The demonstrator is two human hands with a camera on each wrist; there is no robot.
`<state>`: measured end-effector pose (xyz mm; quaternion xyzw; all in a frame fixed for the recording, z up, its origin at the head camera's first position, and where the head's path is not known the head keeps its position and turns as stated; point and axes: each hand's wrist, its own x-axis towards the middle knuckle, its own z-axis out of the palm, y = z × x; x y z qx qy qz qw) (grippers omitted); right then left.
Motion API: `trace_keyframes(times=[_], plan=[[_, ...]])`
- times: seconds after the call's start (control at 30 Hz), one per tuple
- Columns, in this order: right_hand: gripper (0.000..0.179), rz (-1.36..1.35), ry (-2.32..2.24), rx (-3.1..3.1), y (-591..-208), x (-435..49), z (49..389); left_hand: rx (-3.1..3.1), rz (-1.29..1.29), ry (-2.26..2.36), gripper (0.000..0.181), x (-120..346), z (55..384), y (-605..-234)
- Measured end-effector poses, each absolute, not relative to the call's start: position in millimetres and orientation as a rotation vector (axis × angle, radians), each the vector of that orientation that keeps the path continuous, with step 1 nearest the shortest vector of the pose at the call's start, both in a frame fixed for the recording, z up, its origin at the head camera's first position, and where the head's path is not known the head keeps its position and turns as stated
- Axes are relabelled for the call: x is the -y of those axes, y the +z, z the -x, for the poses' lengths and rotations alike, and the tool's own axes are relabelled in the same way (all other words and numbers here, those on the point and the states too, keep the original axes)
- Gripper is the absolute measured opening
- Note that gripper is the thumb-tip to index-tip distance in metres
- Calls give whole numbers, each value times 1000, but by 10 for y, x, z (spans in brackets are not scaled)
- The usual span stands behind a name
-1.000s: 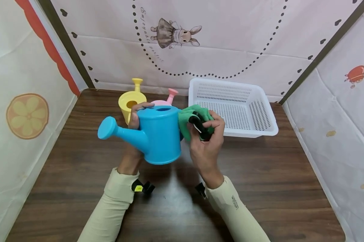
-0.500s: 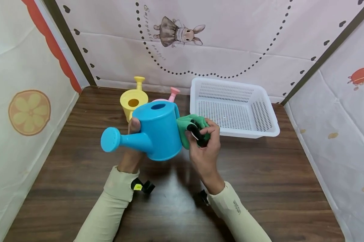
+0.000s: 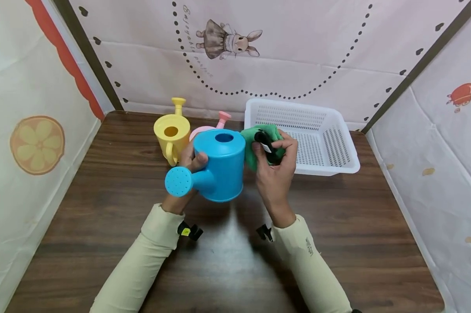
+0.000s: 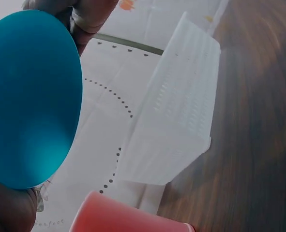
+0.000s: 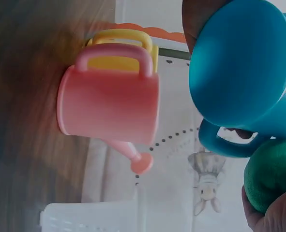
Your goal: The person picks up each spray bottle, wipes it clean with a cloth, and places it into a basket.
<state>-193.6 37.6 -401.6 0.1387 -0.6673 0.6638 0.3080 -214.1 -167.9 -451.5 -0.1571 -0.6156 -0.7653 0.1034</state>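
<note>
A blue watering can [image 3: 223, 169] is held up over the table by my left hand [image 3: 194, 161], whose thumb lies along its near side by the spout. Its round sprinkler head points left and toward me in the head view, and its base [image 4: 34, 96] faces the left wrist camera. On the can's right side, my right hand [image 3: 276, 178] pinches a green cloth [image 3: 249, 150] with a black strap and a white tag. The cloth lies against the can near its handle [image 5: 230, 145] in the right wrist view.
Behind the can, a yellow watering can [image 3: 179, 143] and a pink watering can [image 5: 109, 104] stand on the brown table [image 3: 114, 195]. A white perforated basket [image 3: 310, 152] is at the back right. Printed cloth walls [image 3: 317, 39] enclose the table on three sides.
The blue watering can has turned, its spout swinging from left toward me, and has shifted right. My right hand with the cloth has moved slightly up and to the right.
</note>
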Motion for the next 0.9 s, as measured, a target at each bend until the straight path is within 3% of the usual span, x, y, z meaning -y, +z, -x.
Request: trace_keyframes(times=[0.13, 0.43, 0.57, 0.7, 0.9], plan=[[30, -396, 1778, 1808, -4043, -432, 1967, 1795, 557, -2182, 110, 1719, 2274, -4592], [33, -354, 1704, 1699, -3931, -799, 1909, 1894, 705, -1773, 129, 1582, 2124, -4226], [41, -628, 1642, 1684, -3761, -949, 1822, 1936, 801, -1546, 122, 1574, 2117, -4218], [32, -943, 1507, 1789, -3700, -870, 1727, 1942, 921, -1419, 114, 1527, 2099, -4230], [24, -1039, 1267, 1855, -3678, -690, 1852, 1890, 978, -1433, 104, 1481, 2031, -4295]])
